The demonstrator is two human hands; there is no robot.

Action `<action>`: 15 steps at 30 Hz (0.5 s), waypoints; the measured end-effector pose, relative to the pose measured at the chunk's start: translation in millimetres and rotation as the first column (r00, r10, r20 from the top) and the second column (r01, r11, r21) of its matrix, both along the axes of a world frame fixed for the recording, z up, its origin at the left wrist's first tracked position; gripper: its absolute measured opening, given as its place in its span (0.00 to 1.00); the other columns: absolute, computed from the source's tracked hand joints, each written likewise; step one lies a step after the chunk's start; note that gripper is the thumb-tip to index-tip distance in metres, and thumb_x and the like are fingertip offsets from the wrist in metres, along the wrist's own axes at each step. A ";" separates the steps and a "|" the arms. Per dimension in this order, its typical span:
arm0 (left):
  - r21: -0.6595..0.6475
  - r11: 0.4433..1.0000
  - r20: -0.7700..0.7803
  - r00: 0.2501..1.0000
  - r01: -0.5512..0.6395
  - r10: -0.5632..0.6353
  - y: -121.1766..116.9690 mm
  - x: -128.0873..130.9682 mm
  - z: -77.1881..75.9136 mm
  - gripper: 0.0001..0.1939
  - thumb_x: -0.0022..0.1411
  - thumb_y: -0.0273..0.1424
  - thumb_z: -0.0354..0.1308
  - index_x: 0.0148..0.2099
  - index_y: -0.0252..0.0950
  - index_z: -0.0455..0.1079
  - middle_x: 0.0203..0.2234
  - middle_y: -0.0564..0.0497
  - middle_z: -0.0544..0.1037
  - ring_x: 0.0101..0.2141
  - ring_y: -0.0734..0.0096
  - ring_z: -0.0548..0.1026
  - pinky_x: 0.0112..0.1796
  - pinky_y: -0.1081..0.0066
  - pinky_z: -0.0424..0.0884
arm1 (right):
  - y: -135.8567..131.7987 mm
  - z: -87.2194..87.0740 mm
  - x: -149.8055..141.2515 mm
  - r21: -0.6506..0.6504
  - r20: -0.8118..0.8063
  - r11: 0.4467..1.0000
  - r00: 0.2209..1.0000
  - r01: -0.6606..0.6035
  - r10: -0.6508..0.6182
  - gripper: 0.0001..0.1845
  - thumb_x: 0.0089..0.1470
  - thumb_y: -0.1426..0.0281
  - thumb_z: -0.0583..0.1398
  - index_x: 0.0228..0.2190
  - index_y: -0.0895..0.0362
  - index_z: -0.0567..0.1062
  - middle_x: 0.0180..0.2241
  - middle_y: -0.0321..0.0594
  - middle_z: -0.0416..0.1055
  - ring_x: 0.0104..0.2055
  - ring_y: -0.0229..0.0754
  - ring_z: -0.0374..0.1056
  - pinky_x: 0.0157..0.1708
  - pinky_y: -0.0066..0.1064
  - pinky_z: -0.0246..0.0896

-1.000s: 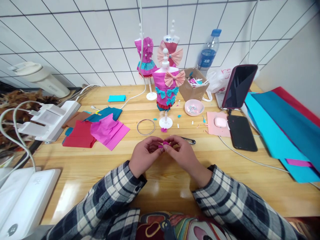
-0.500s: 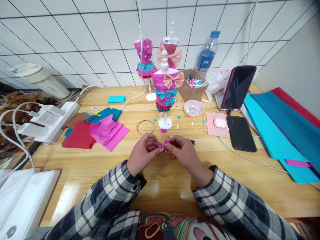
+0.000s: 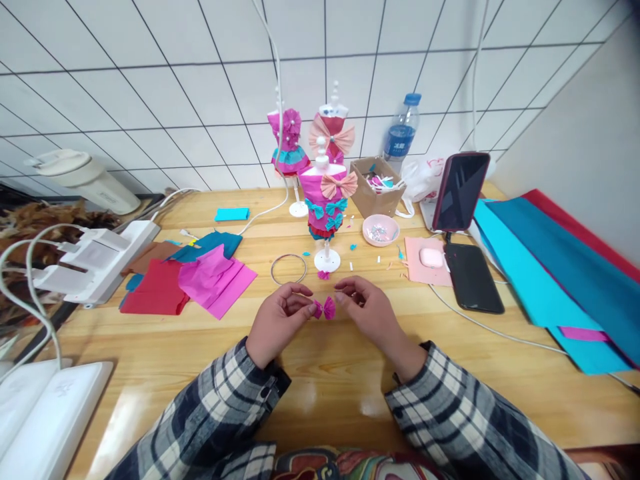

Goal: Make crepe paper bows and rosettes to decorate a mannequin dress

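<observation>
Magenta bow (image 3: 329, 308): held at its left end in front of the chest, over the wooden table (image 3: 320, 373), right loop fanned out and free. Left hand (image 3: 283, 317): pinching that end near the thumb tip, other fingers loosely curled. Right hand (image 3: 367, 313): half-curled, thumb and forefinger a little parted, apparently gripping nothing, just beside the right loop; contact too small to tell. Beyond the fingertips, a small magenta piece (image 3: 324, 275) at the base of a white dress form (image 3: 310, 180), dressed in magenta, with a peach bow (image 3: 339, 186) above small teal bows (image 3: 334, 221). Left of that base, a thin ring (image 3: 271, 270) lying flat; right of it, a pink bowl (image 3: 381, 242) with tiny shiny bits inside. Farther left, a folded magenta sheet (image 3: 217, 283) overlapping a red sheet (image 3: 155, 290).
</observation>
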State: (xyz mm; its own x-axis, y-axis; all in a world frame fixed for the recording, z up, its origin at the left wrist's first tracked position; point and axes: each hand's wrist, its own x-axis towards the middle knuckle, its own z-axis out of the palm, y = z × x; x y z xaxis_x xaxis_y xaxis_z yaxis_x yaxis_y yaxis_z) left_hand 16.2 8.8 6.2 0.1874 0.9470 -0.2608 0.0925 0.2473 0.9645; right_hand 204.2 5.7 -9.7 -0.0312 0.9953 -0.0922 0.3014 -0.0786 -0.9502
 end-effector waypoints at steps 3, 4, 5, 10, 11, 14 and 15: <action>0.007 0.998 -0.131 0.990 0.056 -0.055 -0.4 -0.8 1.0 0.16 0.50 0.35 0.65 0.39 0.36 0.66 0.26 0.50 0.80 0.29 0.67 0.78 0.31 0.71 0.70 | 11.4 -1.1 18.7 0.100 0.224 0.993 0.971 0.069 -0.089 0.12 0.51 0.65 0.59 0.38 0.55 0.74 0.29 0.35 0.73 0.24 0.36 0.61 0.27 0.29 0.58; 0.020 0.996 -0.183 0.980 0.084 -0.079 -0.9 -0.8 1.1 0.13 0.51 0.35 0.63 0.38 0.36 0.68 0.26 0.49 0.80 0.29 0.66 0.78 0.31 0.70 0.70 | 15.3 -1.4 24.9 0.136 0.305 0.989 0.947 0.065 -0.104 0.12 0.52 0.65 0.58 0.38 0.54 0.75 0.29 0.36 0.73 0.25 0.36 0.62 0.28 0.30 0.58; 0.034 0.993 -0.241 0.965 0.116 -0.105 -1.7 -0.9 1.0 0.11 0.52 0.36 0.62 0.36 0.36 0.70 0.26 0.49 0.81 0.29 0.66 0.77 0.31 0.70 0.70 | 18.8 -1.4 30.1 0.169 0.382 0.984 0.917 0.051 -0.113 0.11 0.53 0.66 0.58 0.38 0.54 0.75 0.30 0.36 0.73 0.27 0.38 0.64 0.30 0.31 0.58; 0.121 0.963 -0.540 0.830 0.241 -0.140 -5.0 -4.1 -1.7 0.08 0.55 0.37 0.58 0.32 0.39 0.75 0.24 0.50 0.80 0.25 0.67 0.75 0.27 0.71 0.66 | 32.2 4.0 27.6 0.234 0.685 0.961 0.727 -0.149 -0.054 0.10 0.57 0.67 0.56 0.35 0.53 0.78 0.33 0.41 0.74 0.39 0.44 0.67 0.37 0.34 0.58; 0.146 0.956 -0.577 0.807 0.256 -0.128 -5.0 -5.2 -2.3 0.08 0.55 0.37 0.58 0.32 0.39 0.75 0.24 0.51 0.79 0.24 0.67 0.74 0.26 0.71 0.65 | 34.6 5.6 21.5 0.233 0.722 0.953 0.691 -0.192 -0.037 0.10 0.57 0.67 0.56 0.35 0.53 0.78 0.34 0.42 0.74 0.40 0.45 0.66 0.37 0.34 0.57; 0.205 0.936 -0.624 0.775 0.285 -0.100 -3.5 -8.4 -3.0 0.09 0.57 0.37 0.56 0.33 0.41 0.75 0.23 0.51 0.78 0.24 0.68 0.73 0.25 0.72 0.63 | 41.8 8.3 0.4 0.218 0.782 0.942 0.623 -0.255 -0.012 0.11 0.58 0.63 0.56 0.35 0.53 0.77 0.34 0.44 0.74 0.40 0.46 0.66 0.35 0.33 0.57; 0.220 0.933 -0.624 0.776 0.286 -0.091 -2.7 -9.2 -2.8 0.09 0.57 0.37 0.56 0.33 0.41 0.75 0.23 0.52 0.78 0.24 0.68 0.73 0.25 0.72 0.62 | 44.0 8.3 -5.5 0.206 0.796 0.946 0.606 -0.251 -0.012 0.11 0.57 0.61 0.57 0.35 0.53 0.77 0.34 0.44 0.74 0.39 0.47 0.67 0.34 0.33 0.57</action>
